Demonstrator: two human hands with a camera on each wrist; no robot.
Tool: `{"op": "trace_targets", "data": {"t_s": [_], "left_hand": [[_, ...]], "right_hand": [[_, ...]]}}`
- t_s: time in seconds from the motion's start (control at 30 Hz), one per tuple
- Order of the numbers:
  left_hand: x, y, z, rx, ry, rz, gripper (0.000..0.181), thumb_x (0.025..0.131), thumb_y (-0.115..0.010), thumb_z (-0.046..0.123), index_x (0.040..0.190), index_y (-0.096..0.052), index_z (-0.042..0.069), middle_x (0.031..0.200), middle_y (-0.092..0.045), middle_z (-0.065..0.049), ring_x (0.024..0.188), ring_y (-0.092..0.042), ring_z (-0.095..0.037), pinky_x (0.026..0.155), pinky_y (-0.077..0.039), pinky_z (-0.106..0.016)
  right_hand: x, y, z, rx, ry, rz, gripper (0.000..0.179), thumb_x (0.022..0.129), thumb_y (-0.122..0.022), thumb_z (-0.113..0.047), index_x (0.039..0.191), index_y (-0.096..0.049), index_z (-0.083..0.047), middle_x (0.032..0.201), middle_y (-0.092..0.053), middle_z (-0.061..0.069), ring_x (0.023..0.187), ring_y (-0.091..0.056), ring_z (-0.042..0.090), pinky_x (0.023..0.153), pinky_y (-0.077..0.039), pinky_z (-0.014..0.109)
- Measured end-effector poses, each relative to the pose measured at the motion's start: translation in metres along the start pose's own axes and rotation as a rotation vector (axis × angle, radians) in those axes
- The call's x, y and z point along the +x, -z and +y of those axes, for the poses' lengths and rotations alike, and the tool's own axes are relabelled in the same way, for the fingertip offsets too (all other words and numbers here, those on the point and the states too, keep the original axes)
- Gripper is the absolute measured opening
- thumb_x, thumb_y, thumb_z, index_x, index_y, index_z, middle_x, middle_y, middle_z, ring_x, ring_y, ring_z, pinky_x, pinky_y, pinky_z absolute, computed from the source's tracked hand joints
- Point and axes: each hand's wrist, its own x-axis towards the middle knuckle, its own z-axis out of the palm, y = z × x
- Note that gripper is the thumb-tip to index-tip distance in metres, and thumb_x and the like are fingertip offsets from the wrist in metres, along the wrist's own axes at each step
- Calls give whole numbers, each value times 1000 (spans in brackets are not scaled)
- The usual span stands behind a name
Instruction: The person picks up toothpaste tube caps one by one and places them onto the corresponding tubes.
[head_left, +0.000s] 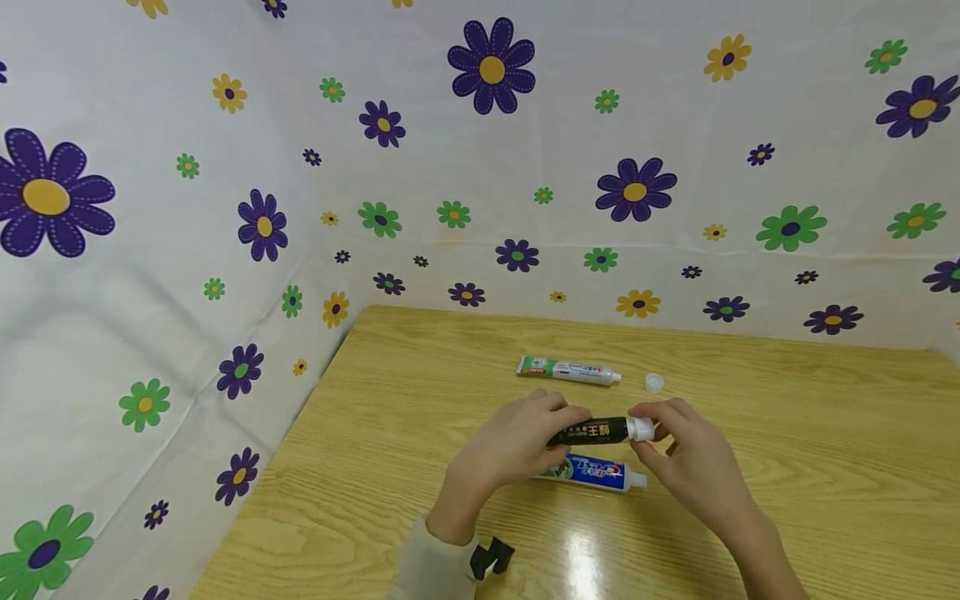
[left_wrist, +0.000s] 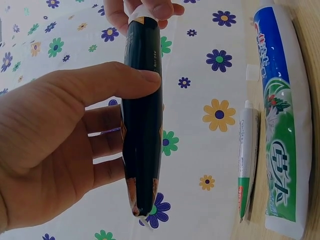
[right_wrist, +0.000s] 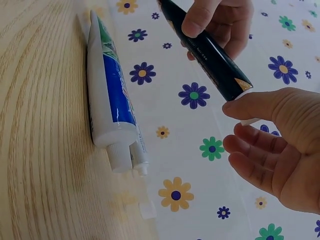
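Note:
My left hand (head_left: 517, 437) grips a black toothpaste tube (left_wrist: 142, 105) around its body, thumb across the front, and holds it up over the table. At the tube's right end, my right hand (head_left: 693, 458) pinches its white cap (head_left: 641, 429) between thumb and fingertips. Just in front of the black tube, a blue, green and white toothpaste tube (head_left: 596, 472) lies on the table with its white cap on. Farther back lies a smaller green and white tube (head_left: 573, 370), whose narrow nozzle shows bare. A loose white cap (head_left: 654, 383) sits to the right of that nozzle.
The wood-grain table (head_left: 360, 467) meets a white flower-print cloth (head_left: 555, 150) at the back and left. A black strap piece (head_left: 492, 558) sticks out beside the left sleeve (head_left: 435, 558).

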Motion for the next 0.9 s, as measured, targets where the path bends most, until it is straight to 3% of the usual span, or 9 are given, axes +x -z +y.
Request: {"op": "trace_targets", "data": {"t_s": [0.23,0.47,0.7,0.9], "left_hand": [[-1,0,0,15,-12,10,42,92,-72,21,133,-63,20,111,-64,1,94,-56,-11,79,-49,-23],[-1,1,0,15,-9,8,42,92,-72,20,133,-63,20,112,-65,1,95,-57,-12,80,-49,-24],[-2,0,-3,-13,9,24,43,91,-73,19,132,-63,20,110,-65,1,92,-56,-11,78,-48,-23],[-2,1,-4,-14,11,30,44,90,-74,18,132,-63,20,110,-65,0,91,-56,-11,77,-48,-24]], "right_hand": [[-1,-2,-1,-59,41,27,41,70,-85,4,105,-71,-12,93,-62,-1,75,-63,16,57,-51,24],[-1,-1,-1,-49,17,-3,40,71,-85,3,107,-71,-11,93,-62,-1,76,-61,14,58,-51,24],[-1,1,2,50,-1,-50,42,76,-81,1,115,-67,-7,97,-64,2,77,-63,15,58,-53,26],[0,6,6,179,-20,-109,39,82,-77,1,117,-63,-6,104,-66,4,78,-62,8,60,-53,24]]}}
